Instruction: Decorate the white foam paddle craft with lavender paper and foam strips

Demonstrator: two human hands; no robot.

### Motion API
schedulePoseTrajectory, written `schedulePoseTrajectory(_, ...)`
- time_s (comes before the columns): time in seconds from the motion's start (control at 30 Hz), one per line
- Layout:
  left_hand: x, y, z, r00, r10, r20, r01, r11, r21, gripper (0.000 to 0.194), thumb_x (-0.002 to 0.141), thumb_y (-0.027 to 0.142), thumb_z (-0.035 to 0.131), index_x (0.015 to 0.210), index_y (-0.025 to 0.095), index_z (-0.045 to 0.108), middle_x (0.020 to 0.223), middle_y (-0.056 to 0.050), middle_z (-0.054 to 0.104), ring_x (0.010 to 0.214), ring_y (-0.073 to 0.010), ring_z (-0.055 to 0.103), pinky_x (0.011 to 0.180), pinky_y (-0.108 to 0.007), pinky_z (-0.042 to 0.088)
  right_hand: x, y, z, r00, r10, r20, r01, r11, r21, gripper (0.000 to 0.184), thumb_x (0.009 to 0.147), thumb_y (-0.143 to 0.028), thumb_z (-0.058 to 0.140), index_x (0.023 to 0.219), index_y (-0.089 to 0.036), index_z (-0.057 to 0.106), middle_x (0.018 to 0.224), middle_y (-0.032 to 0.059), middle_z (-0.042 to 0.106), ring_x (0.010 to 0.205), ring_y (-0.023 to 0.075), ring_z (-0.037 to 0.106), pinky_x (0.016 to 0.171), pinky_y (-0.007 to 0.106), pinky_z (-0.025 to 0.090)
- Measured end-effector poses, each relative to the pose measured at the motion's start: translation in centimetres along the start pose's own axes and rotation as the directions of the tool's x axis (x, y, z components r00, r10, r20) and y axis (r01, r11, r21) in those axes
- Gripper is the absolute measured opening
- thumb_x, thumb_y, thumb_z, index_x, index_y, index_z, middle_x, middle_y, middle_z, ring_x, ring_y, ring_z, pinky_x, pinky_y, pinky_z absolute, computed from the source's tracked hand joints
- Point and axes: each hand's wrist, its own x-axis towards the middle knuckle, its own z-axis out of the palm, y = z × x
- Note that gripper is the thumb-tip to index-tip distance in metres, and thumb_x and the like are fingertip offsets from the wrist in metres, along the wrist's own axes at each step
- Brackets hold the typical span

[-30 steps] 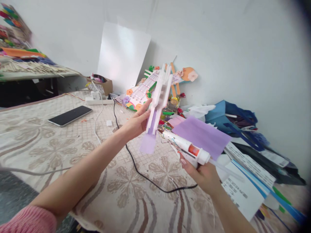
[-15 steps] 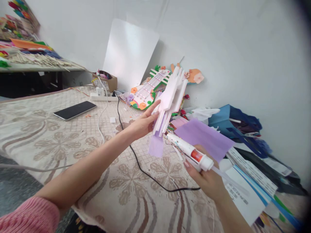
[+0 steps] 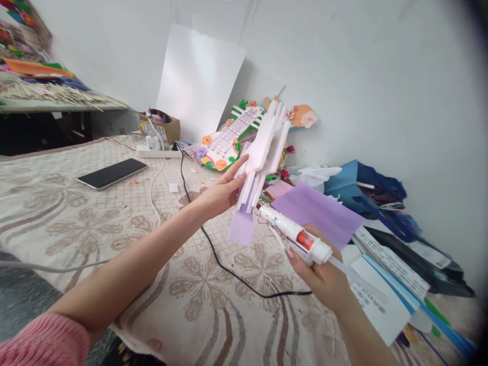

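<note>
My left hand (image 3: pixel 224 190) is closed on a white layered foam-board piece (image 3: pixel 263 147), held up at a tilt above the table. A strip of purple paper (image 3: pixel 241 229) hangs from its lower end. In my right hand (image 3: pixel 324 277) is a white hot glue gun (image 3: pixel 285 223) with an orange section and a clear glue stick (image 3: pixel 358 279) out of its back. The gun's nozzle points up and left, close to the lower end of the foam-board piece; whether they touch I cannot tell.
A phone (image 3: pixel 112 174) lies on the patterned tablecloth (image 3: pixel 206 282) at left. A black cord (image 3: pixel 224 264) crosses the middle. Behind stand a decorated paper guitar (image 3: pixel 229 142), a white board (image 3: pixel 200 76) and a cardboard box (image 3: pixel 168 129). Purple paper (image 3: pixel 324 213) and a blue bag (image 3: pixel 346 178) are at right.
The whole view has shifted slightly, so everything sits a little further left and up. Both hands keep their holds, with hardly any movement against the foam-board piece.
</note>
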Motion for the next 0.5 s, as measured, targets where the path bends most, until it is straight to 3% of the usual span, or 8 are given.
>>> schedulePoseTrajectory(0.2, 0.00, -0.07, -0.12, 1.000, -0.004, 0.007, 0.004, 1.000, 0.023, 0.064, 0.091, 0.028, 0.066, 0.146, 0.048, 0.040, 0.115, -0.001, 0.072, 0.067, -0.0109, 0.062, 0.060, -0.023, 0.048, -0.01, 0.24, -0.15, 0.999, -0.044, 0.029, 0.044, 0.999, -0.015, 0.015, 0.095, -0.027, 0.053, 0.083, -0.024, 0.046, 0.078, -0.0010, 0.049, 0.070, 0.0163, 0.052, 0.063, 0.029, 0.040)
schedulePoseTrajectory(0.5, 0.16, -0.35, -0.53, 1.000, 0.021, 0.019, -0.022, 0.998, 0.053, 0.054, 0.092, 0.027, 0.063, 0.142, 0.044, 0.048, 0.103, -0.001, 0.073, 0.064, -0.0105, 0.059, 0.062, -0.024, 0.049, 0.00, -0.03, -0.38, 0.996, -0.065, 0.054, 0.068, 0.997, -0.045, 0.015, 0.095, -0.026, 0.053, 0.082, -0.023, 0.046, 0.077, -0.0024, 0.048, 0.068, 0.0145, 0.051, 0.062, 0.028, 0.039)
